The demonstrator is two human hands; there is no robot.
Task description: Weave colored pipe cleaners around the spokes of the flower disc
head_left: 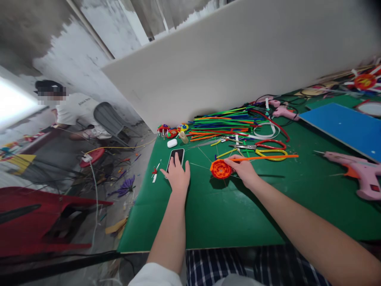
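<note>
My left hand point(177, 174) reaches over a smartphone point(179, 153) with a dark screen, its fingers spread and touching the glass. In my right hand point(242, 170) is an orange woven disc point(221, 169), pinched at its right edge. Thin wires stick out from the disc on several sides. An orange pipe cleaner point(276, 156) runs from my right fingers out to the right. Beyond that hand lie red-handled scissors point(269, 144) and yellow-handled scissors point(272, 154).
Several coloured pipe cleaners point(223, 125) lie along the back of the green table point(208, 222). A pink glue gun point(360, 171) and a blue board point(342, 127) are at right. A white earbud case point(172, 143) sits behind the phone. Another person point(76, 109) sits at far left.
</note>
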